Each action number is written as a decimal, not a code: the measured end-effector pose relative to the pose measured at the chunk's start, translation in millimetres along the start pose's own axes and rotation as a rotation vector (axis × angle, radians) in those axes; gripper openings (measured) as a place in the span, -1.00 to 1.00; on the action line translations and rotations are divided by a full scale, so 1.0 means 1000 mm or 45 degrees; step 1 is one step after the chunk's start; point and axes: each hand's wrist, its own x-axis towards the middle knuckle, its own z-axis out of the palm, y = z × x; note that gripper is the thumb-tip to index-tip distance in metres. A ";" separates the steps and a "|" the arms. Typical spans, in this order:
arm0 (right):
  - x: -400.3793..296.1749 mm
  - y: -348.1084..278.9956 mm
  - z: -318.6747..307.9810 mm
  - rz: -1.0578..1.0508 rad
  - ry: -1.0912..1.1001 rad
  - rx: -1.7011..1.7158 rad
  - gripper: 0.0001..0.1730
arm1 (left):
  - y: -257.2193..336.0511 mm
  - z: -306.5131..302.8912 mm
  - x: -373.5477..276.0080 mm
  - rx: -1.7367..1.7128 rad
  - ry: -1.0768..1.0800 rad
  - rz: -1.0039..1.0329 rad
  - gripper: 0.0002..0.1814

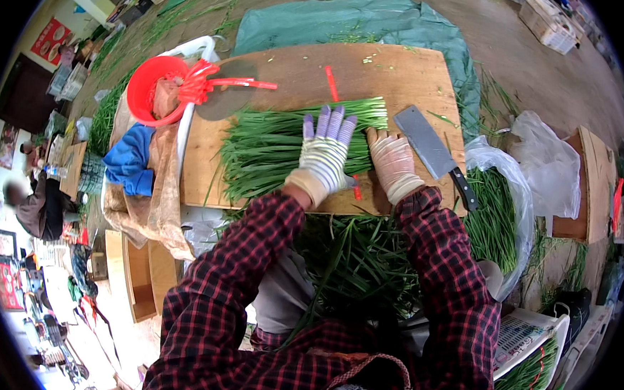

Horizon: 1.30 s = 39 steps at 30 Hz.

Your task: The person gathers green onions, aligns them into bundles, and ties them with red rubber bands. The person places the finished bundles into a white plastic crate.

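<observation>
A thick bundle of green garlic chives (261, 143) lies across a wooden board (298, 65), white stem ends to the right. My left hand (325, 155), in a striped glove with purple fingertips, rests flat over the bundle with its fingers extended. At the stem ends is my right hand (394, 160), in a pale glove, fingers close together and touching the chives; its grip is partly hidden. Red tape (331, 83) pokes out behind the bundle, and another red end (357, 188) shows in front. A cleaver (425, 143) lies flat just right of my right hand.
On the left, a red bucket (141, 91) and red ties (197, 80) sit beside a blue cloth (132, 160). More chives fill a plastic-lined container (490, 216) at right and lie below the board (361, 262). Green tarp (354, 23) covers the ground behind.
</observation>
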 end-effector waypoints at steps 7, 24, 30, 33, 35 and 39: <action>-0.074 -0.026 -0.035 0.175 0.157 0.828 -0.71 | -0.006 0.002 0.032 -0.057 -0.206 -0.074 0.20; -0.031 -0.005 -0.030 0.222 0.525 0.794 -0.53 | -0.010 0.004 0.022 0.139 -0.233 -0.095 0.31; 0.003 -0.003 0.025 0.143 0.243 0.838 -0.50 | -0.003 0.012 0.009 0.120 -0.268 -0.112 0.36; 0.003 -0.002 0.025 0.168 0.352 1.000 -0.53 | -0.007 0.023 0.008 0.095 -0.189 -0.114 0.28; -0.001 0.010 0.024 0.247 0.524 1.303 -0.55 | -0.008 0.027 0.007 0.093 -0.174 -0.102 0.26; -0.055 0.018 -0.008 0.493 0.560 1.291 -0.72 | -0.011 0.026 0.005 0.064 -0.159 -0.099 0.26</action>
